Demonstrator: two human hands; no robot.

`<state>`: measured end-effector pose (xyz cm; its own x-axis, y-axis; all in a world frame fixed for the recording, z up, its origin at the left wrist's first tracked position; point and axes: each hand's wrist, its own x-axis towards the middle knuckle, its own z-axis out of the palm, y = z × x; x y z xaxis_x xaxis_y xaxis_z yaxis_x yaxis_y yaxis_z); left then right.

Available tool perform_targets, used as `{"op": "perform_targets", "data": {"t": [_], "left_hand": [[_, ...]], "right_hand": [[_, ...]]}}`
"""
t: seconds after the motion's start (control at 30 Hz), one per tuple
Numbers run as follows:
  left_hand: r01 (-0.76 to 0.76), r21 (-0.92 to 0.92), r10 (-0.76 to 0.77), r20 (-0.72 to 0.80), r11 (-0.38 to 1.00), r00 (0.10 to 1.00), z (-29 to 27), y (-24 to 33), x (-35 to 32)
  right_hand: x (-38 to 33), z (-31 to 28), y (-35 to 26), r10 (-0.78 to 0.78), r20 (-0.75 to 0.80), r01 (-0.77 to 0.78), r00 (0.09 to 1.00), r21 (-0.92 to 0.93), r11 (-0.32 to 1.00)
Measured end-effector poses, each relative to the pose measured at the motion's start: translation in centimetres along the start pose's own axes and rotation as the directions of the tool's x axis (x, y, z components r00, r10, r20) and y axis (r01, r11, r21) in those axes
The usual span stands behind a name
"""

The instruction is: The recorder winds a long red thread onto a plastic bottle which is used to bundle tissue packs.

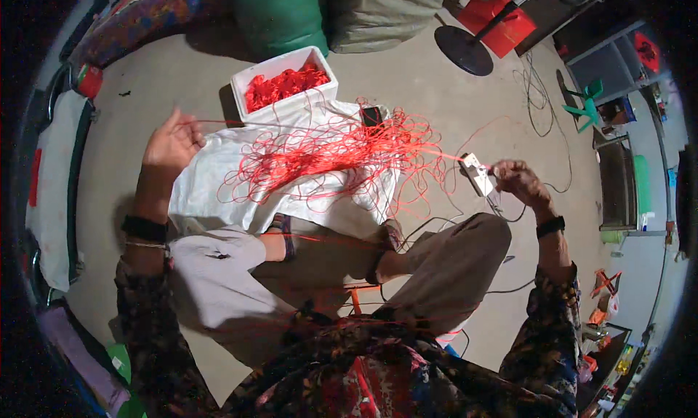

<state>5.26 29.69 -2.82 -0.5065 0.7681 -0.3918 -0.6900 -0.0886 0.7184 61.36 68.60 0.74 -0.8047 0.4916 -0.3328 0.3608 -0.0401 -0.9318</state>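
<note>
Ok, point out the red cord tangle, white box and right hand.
Red cord tangle (320, 159), head view: dense middle.
White box (298, 102), head view: near wall.
Right hand (522, 183), head view: its middle.

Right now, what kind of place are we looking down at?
Maybe a home workroom or storeroom: there's tangled red cord on a white sheet, and a big green sack.

Uneven light, dark shadows, curved distortion, blackened edges
</note>
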Motion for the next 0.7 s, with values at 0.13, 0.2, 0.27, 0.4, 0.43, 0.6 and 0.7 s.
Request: {"op": "perform_targets", "data": {"t": [0.13, 0.2, 0.27, 0.4, 0.43, 0.6, 0.7], "left_hand": [[-0.080, -0.026, 0.069, -0.277, 0.996, 0.958, -2.3, -1.1, 1.7], [-0.145, -0.031, 0.134, -0.235, 0.989, 0.963, -4.7, -0.9, 1.8], [-0.157, -0.036, 0.141, -0.271, 0.987, 0.952, -3.9, -1.6, 2.4], [-0.330, 0.317, 0.303, 0.133, 0.889, 0.944, -2.4, -3.1, 2.3], [-0.426, 0.438, 0.321, 0.295, 0.792, 0.900, -0.9, -3.9, 2.2], [0.141, 0.973, 0.032, -0.149, 0.181, 0.988, 7.0, -5.6, 1.5], [-0.208, 0.924, 0.111, 0.182, 0.320, 0.977, 13.8, -6.9, -1.0]], "right_hand": [[-7.1, -4.0, 6.1, -0.015, -0.171, -0.009, 0.985, -0.139, 0.990], [-10.3, -5.2, 8.2, 0.240, -0.360, -0.380, 0.901, -0.391, 0.838], [-14.6, -4.8, 10.2, 0.267, -0.431, -0.380, 0.862, -0.200, 0.903], [-21.0, -5.3, 10.6, 0.315, -0.329, -0.328, 0.890, 0.015, 0.944], [-21.2, -4.9, 9.3, 0.221, -0.334, -0.184, 0.916, 0.141, 0.973], [-16.6, 3.0, -5.1, -0.135, -0.225, 0.218, 0.965, 0.403, 0.889], [-13.1, 8.3, -12.4, -0.186, -0.268, 0.296, 0.945, 0.467, 0.833]]}}
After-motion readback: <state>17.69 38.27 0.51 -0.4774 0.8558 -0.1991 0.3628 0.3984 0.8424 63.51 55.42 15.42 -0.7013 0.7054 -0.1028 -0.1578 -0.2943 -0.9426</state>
